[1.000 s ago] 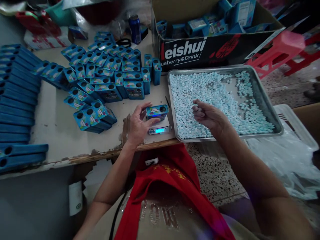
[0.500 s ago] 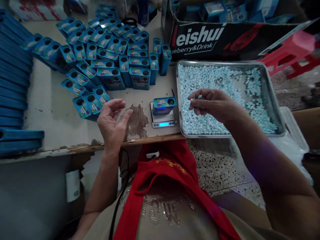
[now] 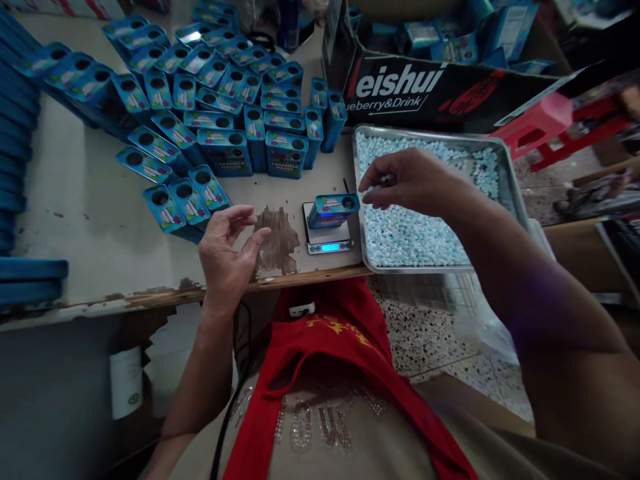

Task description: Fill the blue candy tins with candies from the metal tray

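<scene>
On a small digital scale (image 3: 329,239) with a lit display stands a blue candy tin (image 3: 334,212), its round top hole at the right. My right hand (image 3: 407,181) is beside that hole, over the tray's left edge, thumb and fingers closed together. Small pale candies show dimly between its fingers. Beneath it, a metal tray (image 3: 415,270) holds a layer of light-blue candies (image 3: 410,237). Near the table's front edge, left of the scale, hovers my left hand (image 3: 227,257), fingers curved and apart, holding nothing. Close behind its fingertips are several blue tins (image 3: 187,200).
Many more blue tins (image 3: 225,150) stand in rows across the table (image 3: 100,213). Long blue stacks (image 3: 17,153) line the left side. Behind the tray is a black carton (image 3: 395,93) with blue tins inside. A red plastic stool (image 3: 537,127) stands at right.
My right hand has moved left from above the tray's candies to the tin's hole. The left hand stays nearly where it was. The whole view has shifted slightly.
</scene>
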`<state>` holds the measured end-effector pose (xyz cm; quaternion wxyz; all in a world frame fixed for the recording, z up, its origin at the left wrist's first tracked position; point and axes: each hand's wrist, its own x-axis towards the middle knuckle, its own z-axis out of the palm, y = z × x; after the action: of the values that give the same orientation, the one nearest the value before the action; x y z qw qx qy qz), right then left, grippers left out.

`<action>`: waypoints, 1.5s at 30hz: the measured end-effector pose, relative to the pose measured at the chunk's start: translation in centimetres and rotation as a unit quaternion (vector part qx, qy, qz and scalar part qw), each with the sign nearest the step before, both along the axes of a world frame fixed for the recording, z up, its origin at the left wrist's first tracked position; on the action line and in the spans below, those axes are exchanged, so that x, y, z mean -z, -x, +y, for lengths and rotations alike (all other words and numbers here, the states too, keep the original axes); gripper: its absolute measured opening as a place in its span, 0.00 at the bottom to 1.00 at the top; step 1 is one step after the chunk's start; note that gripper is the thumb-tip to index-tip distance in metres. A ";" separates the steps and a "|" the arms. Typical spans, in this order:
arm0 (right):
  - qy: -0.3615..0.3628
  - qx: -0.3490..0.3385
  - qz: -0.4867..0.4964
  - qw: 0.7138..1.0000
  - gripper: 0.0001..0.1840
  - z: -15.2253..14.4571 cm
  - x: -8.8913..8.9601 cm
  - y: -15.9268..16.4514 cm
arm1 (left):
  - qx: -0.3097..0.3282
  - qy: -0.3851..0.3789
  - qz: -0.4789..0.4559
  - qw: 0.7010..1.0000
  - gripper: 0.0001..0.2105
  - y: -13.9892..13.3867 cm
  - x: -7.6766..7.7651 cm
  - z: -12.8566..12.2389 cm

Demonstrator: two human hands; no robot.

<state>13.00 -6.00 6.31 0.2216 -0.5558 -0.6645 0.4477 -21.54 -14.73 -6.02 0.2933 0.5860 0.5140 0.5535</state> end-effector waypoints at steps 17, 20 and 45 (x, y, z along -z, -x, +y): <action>-0.165 -0.141 -0.335 0.917 0.11 -0.7 -1.8 3.5 | 0.028 0.039 0.052 0.998 0.19 0.3 0.4 -0.1; -0.169 -0.157 -0.346 0.910 0.14 -0.8 -1.5 3.8 | 0.025 0.035 0.072 0.996 0.20 0.4 0.4 -0.1; -0.071 0.017 -0.390 0.918 0.19 -4.4 10.3 -7.0 | 0.046 0.031 0.172 0.984 0.19 -3.4 -2.9 0.4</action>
<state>19.98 -10.40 -4.00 -0.0088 -0.6801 -0.7189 0.1432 -18.18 -14.30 -3.13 0.2435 0.6862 0.5461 0.4142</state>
